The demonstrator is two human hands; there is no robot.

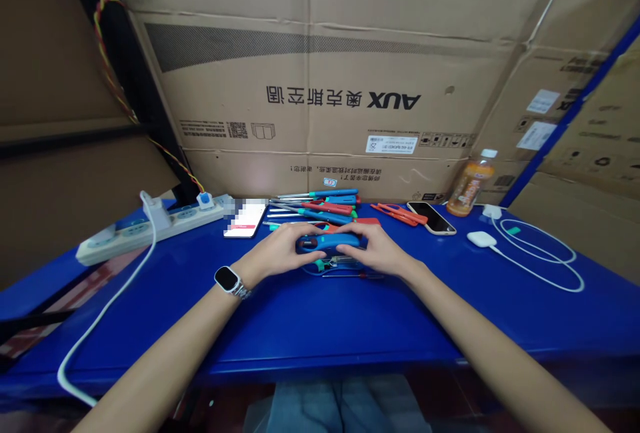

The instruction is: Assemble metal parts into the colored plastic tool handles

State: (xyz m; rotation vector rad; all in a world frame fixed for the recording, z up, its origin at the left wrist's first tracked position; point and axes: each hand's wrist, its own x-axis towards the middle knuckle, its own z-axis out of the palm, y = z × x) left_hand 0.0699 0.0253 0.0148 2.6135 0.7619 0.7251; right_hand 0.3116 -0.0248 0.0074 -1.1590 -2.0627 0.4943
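My left hand [280, 251], with a smartwatch [227, 279] on its wrist, and my right hand [379, 249] both grip a blue screwdriver handle [330, 242] just above the blue table [300, 326]. Each hand wraps one end of it, fingers curled. Under the handle lie thin screwdriver shafts [350, 275] and a teal-tipped piece. Right behind my hands lies a pile of screwdrivers [320, 209] with blue, red and teal handles.
A white power strip [150, 226] with a trailing cable sits at the left. A white card [245, 218], a phone [431, 217], red pliers [397, 213], an orange drink bottle [470, 186] and a white charger with coiled cable [530, 249] lie around. Cardboard boxes [325, 86] wall the back.
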